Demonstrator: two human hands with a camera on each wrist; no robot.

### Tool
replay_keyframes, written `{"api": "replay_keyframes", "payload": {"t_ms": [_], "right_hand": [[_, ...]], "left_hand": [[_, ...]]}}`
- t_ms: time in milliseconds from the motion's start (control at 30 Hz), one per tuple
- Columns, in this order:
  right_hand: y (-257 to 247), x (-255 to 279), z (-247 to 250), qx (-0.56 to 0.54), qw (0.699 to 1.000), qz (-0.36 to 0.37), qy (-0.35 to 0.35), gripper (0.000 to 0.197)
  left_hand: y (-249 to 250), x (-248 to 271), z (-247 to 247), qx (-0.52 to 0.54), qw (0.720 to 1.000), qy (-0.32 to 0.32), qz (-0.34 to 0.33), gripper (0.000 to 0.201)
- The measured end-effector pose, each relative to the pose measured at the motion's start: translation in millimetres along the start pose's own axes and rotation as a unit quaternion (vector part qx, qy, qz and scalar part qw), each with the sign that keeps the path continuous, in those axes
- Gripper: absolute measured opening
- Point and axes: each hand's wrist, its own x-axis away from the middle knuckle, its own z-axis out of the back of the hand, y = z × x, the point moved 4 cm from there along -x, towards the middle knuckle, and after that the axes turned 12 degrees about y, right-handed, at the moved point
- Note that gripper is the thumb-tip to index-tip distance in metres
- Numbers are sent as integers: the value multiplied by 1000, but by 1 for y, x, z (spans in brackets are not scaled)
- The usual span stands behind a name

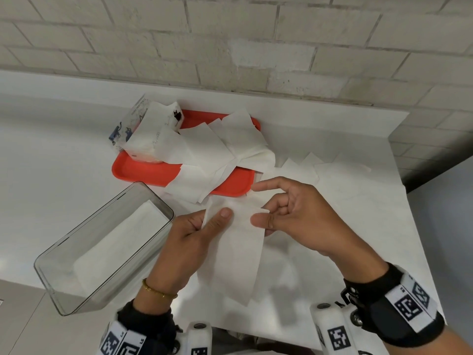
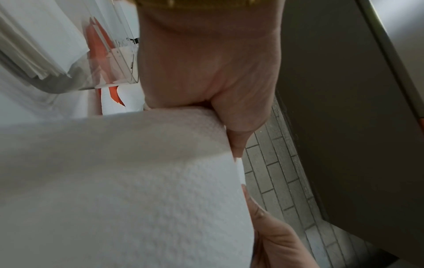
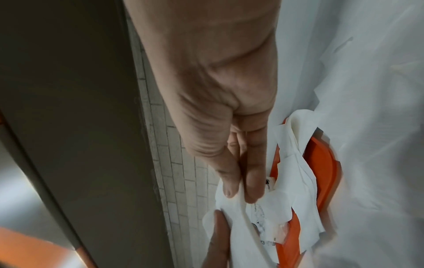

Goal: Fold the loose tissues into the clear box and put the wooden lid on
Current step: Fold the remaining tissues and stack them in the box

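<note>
Just beyond the grip I see a red tray, its near rim close to it. Farther out and to the left of the grip, a soft plastic packet printed with dark cats lies on the tray's far-left corner. A white counter spreads beneath the grip. Well beyond it stands a pale brick wall. Right of the grip, past the counter's edge, I make out grey floor.

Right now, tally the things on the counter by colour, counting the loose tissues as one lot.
White: 2, held tissue and loose tissues
Red: 1, tray
Clear: 1, box
Printed: 1, tissue pack
Total: 5; no wooden lid in view.
</note>
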Motion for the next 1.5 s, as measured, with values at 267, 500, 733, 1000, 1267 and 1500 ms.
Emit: {"api": "replay_keyframes", "payload": {"t_ms": [267, 500, 733, 1000, 1267, 1500], "right_hand": [[0, -5, 0, 48, 998, -4, -45, 48], [-22, -12, -42, 246, 956, 48, -153, 43], [-44, -15, -59, 280, 920, 3, -273, 60], [-72, -23, -148, 287, 924, 65, -244, 19], [-75, -80, -202, 290, 947, 52, -130, 20], [-51, -100, -272, 482, 862, 98, -119, 44]], "left_hand": [[-7, 3, 7, -31, 999, -36, 7, 60], [-5, 11, 22, -94, 993, -75, 12, 62], [-5, 17, 72, -111, 992, -58, 16, 55], [13, 17, 126, -129, 988, -82, 34, 67], [-2, 21, 245, -151, 970, 150, 121, 25], [-30, -5, 254, -281, 924, 242, 94, 32]]}}
